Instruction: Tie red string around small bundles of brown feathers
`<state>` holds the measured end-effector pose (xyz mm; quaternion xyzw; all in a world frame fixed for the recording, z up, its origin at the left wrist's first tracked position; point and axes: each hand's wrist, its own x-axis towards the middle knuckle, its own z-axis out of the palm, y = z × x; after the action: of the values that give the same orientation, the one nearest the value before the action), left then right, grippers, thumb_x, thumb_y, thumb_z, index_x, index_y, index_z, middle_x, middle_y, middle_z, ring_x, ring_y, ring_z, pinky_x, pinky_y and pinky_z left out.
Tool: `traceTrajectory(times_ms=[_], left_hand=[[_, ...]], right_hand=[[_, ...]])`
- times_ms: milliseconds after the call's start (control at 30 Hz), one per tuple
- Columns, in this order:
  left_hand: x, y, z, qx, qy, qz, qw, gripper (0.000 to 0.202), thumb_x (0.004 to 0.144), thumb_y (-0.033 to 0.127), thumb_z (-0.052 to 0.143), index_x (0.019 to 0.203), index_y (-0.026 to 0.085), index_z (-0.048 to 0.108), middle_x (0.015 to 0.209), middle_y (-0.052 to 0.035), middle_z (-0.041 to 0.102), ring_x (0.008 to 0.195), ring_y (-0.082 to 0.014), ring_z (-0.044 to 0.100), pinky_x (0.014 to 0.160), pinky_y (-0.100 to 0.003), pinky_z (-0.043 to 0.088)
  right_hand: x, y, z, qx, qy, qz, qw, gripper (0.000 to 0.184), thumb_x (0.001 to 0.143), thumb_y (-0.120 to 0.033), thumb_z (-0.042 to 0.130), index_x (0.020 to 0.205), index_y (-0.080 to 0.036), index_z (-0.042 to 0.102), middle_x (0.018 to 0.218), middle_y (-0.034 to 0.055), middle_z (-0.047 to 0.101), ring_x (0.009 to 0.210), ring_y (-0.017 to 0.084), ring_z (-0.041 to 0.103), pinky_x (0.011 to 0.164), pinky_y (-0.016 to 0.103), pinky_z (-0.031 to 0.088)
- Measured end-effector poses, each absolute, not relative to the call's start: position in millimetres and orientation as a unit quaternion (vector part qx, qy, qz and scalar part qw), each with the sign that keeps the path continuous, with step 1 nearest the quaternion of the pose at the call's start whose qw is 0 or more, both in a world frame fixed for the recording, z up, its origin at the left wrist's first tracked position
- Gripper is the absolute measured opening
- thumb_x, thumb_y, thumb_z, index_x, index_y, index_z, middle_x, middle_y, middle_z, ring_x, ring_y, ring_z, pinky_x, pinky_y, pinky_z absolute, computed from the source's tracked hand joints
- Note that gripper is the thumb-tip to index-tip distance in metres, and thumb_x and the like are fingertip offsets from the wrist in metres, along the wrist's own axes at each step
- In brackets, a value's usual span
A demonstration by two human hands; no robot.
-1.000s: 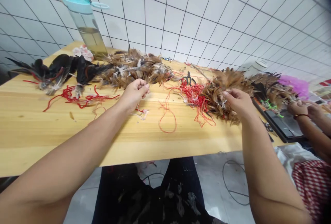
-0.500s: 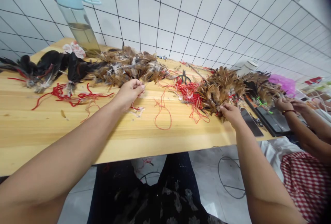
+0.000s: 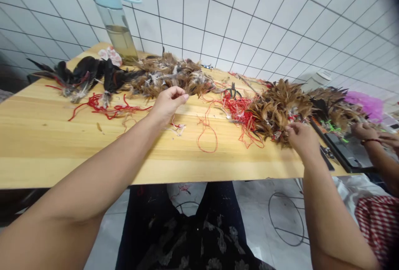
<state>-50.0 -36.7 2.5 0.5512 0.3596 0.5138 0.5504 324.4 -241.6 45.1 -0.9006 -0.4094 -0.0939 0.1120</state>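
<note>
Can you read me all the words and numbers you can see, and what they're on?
There are none I can read.
Bottle: a grey patch, too blurred to tell if it's writing.
White container by the wall: too blurred to tell.
Brown feathers by the right hand: no writing shows.

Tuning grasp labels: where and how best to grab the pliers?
Pliers: by the handles, probably from above on the camera side. They splay toward the camera, nose toward the wall; red thread bunches just in front and brown feathers lie to the right, so a low slide-in could snag.
</note>
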Motion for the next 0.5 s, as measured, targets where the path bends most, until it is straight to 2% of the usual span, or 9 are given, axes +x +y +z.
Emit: traceTrajectory(times_ms=[67, 200, 300, 500], left_hand=[[-49, -38, 4, 0.535, 0.336, 0.513, 0.581, 0.014, 0.069, 0.019, 0.072, 0.07, 0.016, 0.058, 0.06, 0.0037, 0.053, 0.054, -0.0063, 0.043, 0.053, -0.019, 0.033], [-46, -43, 3, 0.513, 0.284, 0.486, 0.648, 0.02, 0.068, 0.022, 0.074, 0.071, 0.015, 0.055, 0.06, 0.0031, 0.053, 0.051, -0.0061, 0.044, 0.052, -0.019, 0.034], [-43, -47, 2, 0.506, 0.255, 0.47, 0.677, 0.027, 0.066, 0.026, 0.078, 0.072, 0.015, 0.054, 0.063, 0.003, 0.055, 0.053, -0.0058, 0.046, 0.053, -0.019, 0.036], [-42, -47, 2, 0.523, 0.24, 0.454, 0.68, 0.037, 0.064, 0.035, 0.082, 0.071, 0.015, 0.052, 0.063, 0.004, 0.052, 0.056, -0.005, 0.045, 0.056, -0.019, 0.036]], right_hand=[[302, -234, 57, -0.876, -0.456, -0.096, 0.123, 0.027, 0.085, -0.036, 0.051, 0.098, -0.021, 0.071, 0.087, 0.0125, 0.07, 0.075, 0.024, 0.058, 0.066, 0.035, 0.038], [242, -203, 60, -0.791, -0.562, -0.046, 0.238, 0.021, 0.084, -0.033, 0.055, 0.092, -0.021, 0.071, 0.081, 0.0082, 0.069, 0.073, 0.02, 0.059, 0.07, 0.033, 0.042], [193, -173, 48, -0.718, -0.629, 0.028, 0.297, 0.019, 0.083, -0.031, 0.056, 0.09, -0.02, 0.07, 0.074, 0.0051, 0.066, 0.067, 0.018, 0.056, 0.067, 0.032, 0.042], [123, -120, 21, -0.647, -0.662, 0.195, 0.324, 0.022, 0.081, -0.031, 0.056, 0.091, -0.018, 0.072, 0.064, 0.001, 0.06, 0.057, 0.015, 0.05, 0.059, 0.029, 0.039]])
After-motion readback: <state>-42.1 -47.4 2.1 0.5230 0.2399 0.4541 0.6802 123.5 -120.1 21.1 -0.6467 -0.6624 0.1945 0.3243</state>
